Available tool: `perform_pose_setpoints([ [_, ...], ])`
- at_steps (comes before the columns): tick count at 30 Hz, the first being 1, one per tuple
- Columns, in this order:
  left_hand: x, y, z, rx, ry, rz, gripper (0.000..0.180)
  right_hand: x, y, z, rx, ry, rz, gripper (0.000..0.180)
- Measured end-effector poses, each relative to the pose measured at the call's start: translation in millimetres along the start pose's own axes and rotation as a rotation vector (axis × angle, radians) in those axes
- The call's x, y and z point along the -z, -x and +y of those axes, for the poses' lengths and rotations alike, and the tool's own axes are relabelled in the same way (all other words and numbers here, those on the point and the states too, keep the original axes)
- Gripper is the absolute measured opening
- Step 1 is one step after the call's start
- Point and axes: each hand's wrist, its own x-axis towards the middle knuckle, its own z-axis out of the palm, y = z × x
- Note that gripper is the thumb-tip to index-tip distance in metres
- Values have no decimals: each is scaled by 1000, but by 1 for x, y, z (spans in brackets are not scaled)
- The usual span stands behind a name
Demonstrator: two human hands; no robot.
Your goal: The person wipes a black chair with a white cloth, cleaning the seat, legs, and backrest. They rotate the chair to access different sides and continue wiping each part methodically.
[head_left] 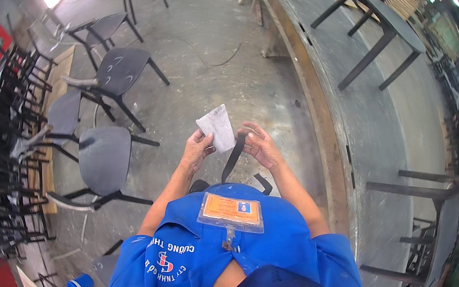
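Observation:
My left hand (pixel 198 149) is closed on a pale grey folded sheet (pixel 217 129), held between thumb and fingers in front of my body. The sheet looks like worn sandpaper. Just to the right, my right hand (pixel 260 146) has its fingers curled at the upper end of a narrow dark strip (pixel 234 158). This strip slants down toward my blue shirt, and its lower end is hidden; its kind I cannot make out. A short black bent piece (pixel 264 183) shows close to my belly.
Several dark chairs stand on the grey floor (pixel 200 42) to the left, the nearest a chair (pixel 105 159) beside my left arm. A long grey bench (pixel 345 92) runs along my right, carrying chairs (pixel 385 19). Stacked black frames (pixel 0 158) line the far left.

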Motion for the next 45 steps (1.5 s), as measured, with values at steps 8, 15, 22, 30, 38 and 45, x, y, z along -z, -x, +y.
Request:
perform_pose_setpoints([
  [8, -30, -137, 47, 28, -301, -253, 37, 35, -68, -51, 68, 646, 344, 72],
  [15, -56, -243, 105, 161, -570, -873, 30, 24, -170, -72, 304, 473, 217, 67],
  [22, -90, -322, 58, 290, -524, -893, 27, 49, -190, -83, 480, 20, 667, 34],
  [30, -197, -455, 27, 169, -972, -1250, 32, 164, -171, -228, 893, -26, 993, 21],
  [38, -290, -593, 47, -226, -1251, -1123, 31, 205, -106, -482, 1383, 1059, 1816, 24],
  [45, -270, -698, 58, -52, -1221, -1208, 35, 222, -107, -601, 1071, 1933, 2277, 33],
])
